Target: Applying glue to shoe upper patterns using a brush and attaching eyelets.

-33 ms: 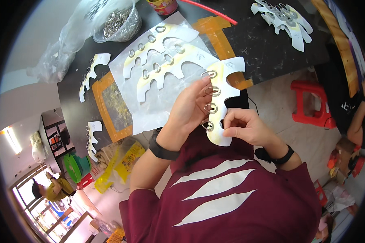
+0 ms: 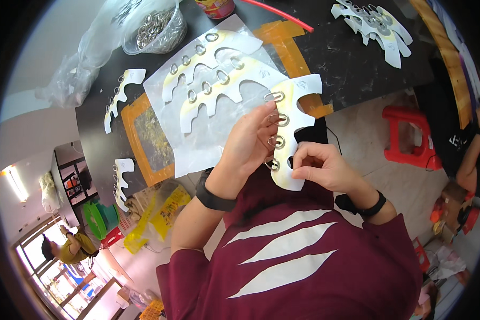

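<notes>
A white scalloped piece, yellowed along its middle and with several metal rings along its left edge, is held upright between my two hands. My left hand supports it from behind on the ringed side, with fingers curled against it. On the notched side, near the lower end, my right hand pinches the edge with thumb and bent fingers. Two similar ringed pieces, an upper one and a lower one, lie on a translucent sheet just beyond my left hand.
A clear tub of metal rings stands at the back left beside crumpled plastic. Similar pieces are piled at the far right of the dark table. A red stool stands to the right, near another person's arm.
</notes>
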Demonstrator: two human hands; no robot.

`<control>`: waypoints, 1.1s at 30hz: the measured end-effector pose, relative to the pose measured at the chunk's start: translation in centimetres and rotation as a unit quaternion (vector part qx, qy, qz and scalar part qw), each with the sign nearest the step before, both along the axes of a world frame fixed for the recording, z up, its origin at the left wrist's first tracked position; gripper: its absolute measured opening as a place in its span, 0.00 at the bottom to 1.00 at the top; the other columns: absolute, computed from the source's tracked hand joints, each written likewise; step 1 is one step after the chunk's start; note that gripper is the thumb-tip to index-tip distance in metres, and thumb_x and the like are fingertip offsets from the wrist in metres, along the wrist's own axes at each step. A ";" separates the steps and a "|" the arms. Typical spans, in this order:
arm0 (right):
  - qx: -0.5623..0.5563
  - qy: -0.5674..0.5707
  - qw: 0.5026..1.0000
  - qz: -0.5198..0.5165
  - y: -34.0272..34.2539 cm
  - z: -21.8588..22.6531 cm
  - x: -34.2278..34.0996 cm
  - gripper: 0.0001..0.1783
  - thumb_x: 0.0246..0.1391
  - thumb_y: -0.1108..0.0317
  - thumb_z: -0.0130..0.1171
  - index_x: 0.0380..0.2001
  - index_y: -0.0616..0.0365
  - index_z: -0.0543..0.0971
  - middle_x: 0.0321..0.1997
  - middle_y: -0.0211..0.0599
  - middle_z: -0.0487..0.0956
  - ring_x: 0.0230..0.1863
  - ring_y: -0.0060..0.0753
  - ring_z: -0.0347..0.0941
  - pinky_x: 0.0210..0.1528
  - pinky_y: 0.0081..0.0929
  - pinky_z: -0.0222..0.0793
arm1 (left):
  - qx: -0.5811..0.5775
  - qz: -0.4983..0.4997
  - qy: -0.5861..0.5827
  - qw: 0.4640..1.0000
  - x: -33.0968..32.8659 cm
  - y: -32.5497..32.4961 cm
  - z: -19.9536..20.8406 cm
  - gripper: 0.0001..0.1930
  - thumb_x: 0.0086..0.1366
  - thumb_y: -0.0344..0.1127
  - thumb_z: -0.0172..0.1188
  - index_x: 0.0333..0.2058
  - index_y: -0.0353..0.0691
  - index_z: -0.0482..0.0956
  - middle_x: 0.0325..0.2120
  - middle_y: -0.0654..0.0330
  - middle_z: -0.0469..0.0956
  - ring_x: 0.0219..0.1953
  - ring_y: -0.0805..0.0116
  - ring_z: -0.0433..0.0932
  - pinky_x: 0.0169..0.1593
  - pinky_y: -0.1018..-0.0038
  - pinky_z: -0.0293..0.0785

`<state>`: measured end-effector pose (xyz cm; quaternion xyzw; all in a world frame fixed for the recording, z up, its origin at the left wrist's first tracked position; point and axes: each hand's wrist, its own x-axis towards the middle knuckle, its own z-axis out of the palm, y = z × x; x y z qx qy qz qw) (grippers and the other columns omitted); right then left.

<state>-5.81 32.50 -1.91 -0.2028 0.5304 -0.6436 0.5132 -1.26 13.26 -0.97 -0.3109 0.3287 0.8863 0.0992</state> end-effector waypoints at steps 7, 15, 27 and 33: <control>0.049 0.092 0.995 0.001 -1.2 -0.1 1.0 0.04 0.54 0.73 0.63 0.30 0.60 0.77 0.25 0.20 0.74 0.23 0.07 0.62 0.25 0.14 0.57 | -0.043 0.068 0.012 0.997 0.8 -1.0 0.4 0.13 0.68 0.44 0.54 0.39 0.38 0.76 0.31 0.63 0.78 0.27 0.76 0.74 0.27 0.80 0.63; 0.074 0.158 0.985 -0.015 -3.7 1.4 1.6 0.06 0.55 0.74 0.60 0.36 0.62 0.80 0.27 0.29 0.79 0.22 0.12 0.67 0.26 0.16 0.63 | -0.178 -0.010 0.045 0.983 0.0 -4.5 1.3 0.10 0.67 0.42 0.56 0.35 0.41 0.78 0.28 0.66 0.79 0.25 0.80 0.75 0.27 0.82 0.65; 0.005 0.404 0.906 -0.126 -4.0 3.4 -10.4 0.27 0.52 0.65 0.62 0.55 0.56 0.72 0.50 0.32 0.75 0.49 0.26 0.70 0.47 0.22 0.64 | -0.354 -0.043 0.091 0.930 0.0 -3.5 2.9 0.16 0.67 0.43 0.58 0.39 0.34 0.81 0.29 0.64 0.78 0.27 0.81 0.74 0.31 0.82 0.70; 0.043 0.252 0.966 -0.031 -4.4 3.4 -11.7 0.18 0.54 0.64 0.58 0.46 0.60 0.76 0.42 0.30 0.76 0.40 0.19 0.68 0.44 0.19 0.63 | -0.362 -0.049 0.102 0.925 -0.1 -3.9 2.5 0.16 0.67 0.43 0.58 0.43 0.36 0.82 0.30 0.64 0.78 0.30 0.80 0.76 0.34 0.82 0.72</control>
